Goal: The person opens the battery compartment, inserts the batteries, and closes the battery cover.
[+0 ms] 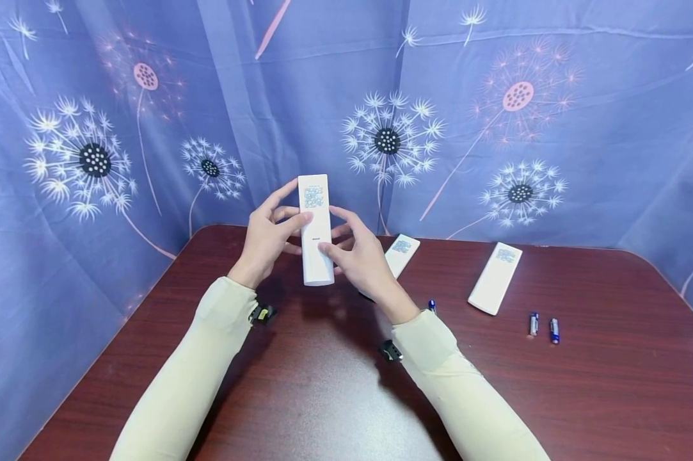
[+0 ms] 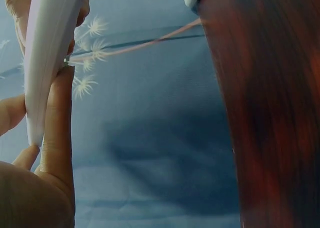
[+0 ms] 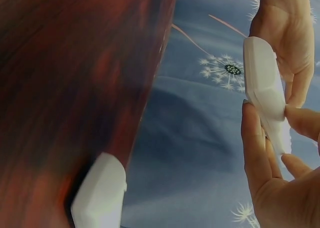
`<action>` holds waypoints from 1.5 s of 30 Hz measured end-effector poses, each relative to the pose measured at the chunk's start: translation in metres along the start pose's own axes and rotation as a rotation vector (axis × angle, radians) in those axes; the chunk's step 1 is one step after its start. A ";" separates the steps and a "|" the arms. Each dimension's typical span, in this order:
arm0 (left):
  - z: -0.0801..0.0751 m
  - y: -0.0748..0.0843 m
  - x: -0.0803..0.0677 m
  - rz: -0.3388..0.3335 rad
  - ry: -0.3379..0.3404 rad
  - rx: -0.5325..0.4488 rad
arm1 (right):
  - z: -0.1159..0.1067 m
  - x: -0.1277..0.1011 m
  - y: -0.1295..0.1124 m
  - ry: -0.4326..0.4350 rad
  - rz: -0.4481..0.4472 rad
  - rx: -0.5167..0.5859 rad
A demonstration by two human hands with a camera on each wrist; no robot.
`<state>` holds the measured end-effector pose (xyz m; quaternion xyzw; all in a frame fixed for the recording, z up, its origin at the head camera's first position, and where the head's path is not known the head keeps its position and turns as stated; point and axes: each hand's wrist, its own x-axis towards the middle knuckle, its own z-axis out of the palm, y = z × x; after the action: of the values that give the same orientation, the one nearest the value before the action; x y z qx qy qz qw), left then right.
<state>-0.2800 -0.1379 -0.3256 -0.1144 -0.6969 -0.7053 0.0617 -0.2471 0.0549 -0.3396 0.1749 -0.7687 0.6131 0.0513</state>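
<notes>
A white remote control (image 1: 316,227) is held upright above the table, its labelled side toward the head camera. My left hand (image 1: 263,240) grips its left edge, thumb on the printed label and fingers mostly behind. On the right edge, lower down, my right hand (image 1: 362,251) pinches it, thumb pressing the face near a small dark mark. From the side, the left wrist view shows the remote's slim white edge (image 2: 50,52) between the fingers. Its thicker end (image 3: 261,67) shows in the right wrist view, with both hands touching it.
Behind my right hand lies a second white remote (image 1: 402,255), partly hidden. A third remote (image 1: 494,279) lies further right. Two blue-and-silver batteries, one left (image 1: 533,324) and one right (image 1: 555,330), are near it. Another blue battery (image 1: 432,306) peeks out by my right cuff. A blue patterned curtain (image 1: 300,83) hangs behind the table.
</notes>
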 end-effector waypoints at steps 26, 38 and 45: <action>-0.030 -0.029 0.013 -0.257 0.036 0.167 | 0.046 0.021 0.023 0.020 0.254 0.066; -0.037 -0.043 0.014 -0.337 -0.022 0.222 | 0.051 0.027 0.034 -0.057 0.357 0.049; -0.040 -0.049 0.015 -0.363 -0.031 0.256 | 0.052 0.030 0.036 -0.113 0.409 0.064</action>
<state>-0.3099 -0.1754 -0.3695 0.0107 -0.7908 -0.6087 -0.0631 -0.2802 0.0054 -0.3766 0.0509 -0.7699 0.6241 -0.1231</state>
